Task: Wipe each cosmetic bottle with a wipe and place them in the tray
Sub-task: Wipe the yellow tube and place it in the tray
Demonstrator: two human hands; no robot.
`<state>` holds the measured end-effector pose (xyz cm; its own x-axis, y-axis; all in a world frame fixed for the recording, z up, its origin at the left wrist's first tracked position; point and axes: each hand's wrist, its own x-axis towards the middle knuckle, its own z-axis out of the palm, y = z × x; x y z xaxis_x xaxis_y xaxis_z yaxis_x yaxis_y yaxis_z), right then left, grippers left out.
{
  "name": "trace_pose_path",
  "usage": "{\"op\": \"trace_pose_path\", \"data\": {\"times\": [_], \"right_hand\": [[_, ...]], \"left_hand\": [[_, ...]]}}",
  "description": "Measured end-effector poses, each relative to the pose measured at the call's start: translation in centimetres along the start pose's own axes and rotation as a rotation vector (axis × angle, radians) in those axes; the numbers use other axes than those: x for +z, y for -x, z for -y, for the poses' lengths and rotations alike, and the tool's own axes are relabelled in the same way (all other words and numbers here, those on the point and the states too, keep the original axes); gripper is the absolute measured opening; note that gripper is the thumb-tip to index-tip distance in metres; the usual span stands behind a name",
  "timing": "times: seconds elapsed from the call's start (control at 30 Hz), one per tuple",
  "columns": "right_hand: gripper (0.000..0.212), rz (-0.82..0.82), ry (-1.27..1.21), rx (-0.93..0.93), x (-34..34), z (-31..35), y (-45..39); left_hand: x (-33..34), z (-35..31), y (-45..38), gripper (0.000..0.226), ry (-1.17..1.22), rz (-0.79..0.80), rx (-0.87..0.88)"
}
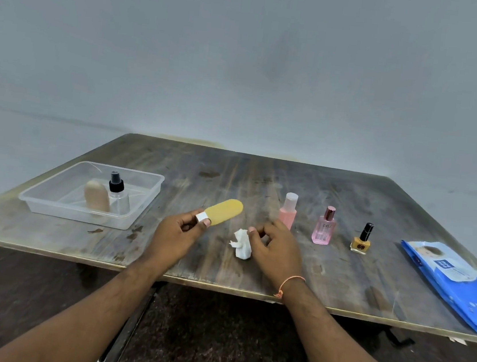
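- Left hand pinches the yellow bottle by its white cap, raised just right of the tray.
- Right hand, fingers loosely curled, touches the crumpled wipe; a firm grip is unclear.

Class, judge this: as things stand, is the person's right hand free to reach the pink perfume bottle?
Probably yes. The right hand holds only the crumpled wipe, and the bare table between it and the pink perfume bottle looks unobstructed.

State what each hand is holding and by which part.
The left hand pinches the yellow tube by its white cap end. The right hand holds the crumpled white wipe along its right side.
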<state>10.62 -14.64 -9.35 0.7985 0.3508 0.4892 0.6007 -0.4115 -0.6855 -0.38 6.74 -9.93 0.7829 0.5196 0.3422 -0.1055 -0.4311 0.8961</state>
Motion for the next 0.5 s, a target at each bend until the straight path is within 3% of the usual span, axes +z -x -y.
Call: {"op": "trace_pose_path", "data": {"times": [0.13,0.3,0.5], "right_hand": [[0.004,0.011,-0.246,0.082,-0.5,0.5,0.5],[0.016,0.091,-0.452,0.129,-0.7,1.6,1.0],[0.009,0.05,-0.682,0.206,-0.6,3.8,0.6]], "left_hand": [[-0.5,-0.7,0.5,0.041,0.036,0.044,-0.014],[-0.6,-1.7,1.3,0.044,0.051,0.051,0.015],[-0.9,-3.1,2.3,0.049,0.07,0.094,0.025]]}}
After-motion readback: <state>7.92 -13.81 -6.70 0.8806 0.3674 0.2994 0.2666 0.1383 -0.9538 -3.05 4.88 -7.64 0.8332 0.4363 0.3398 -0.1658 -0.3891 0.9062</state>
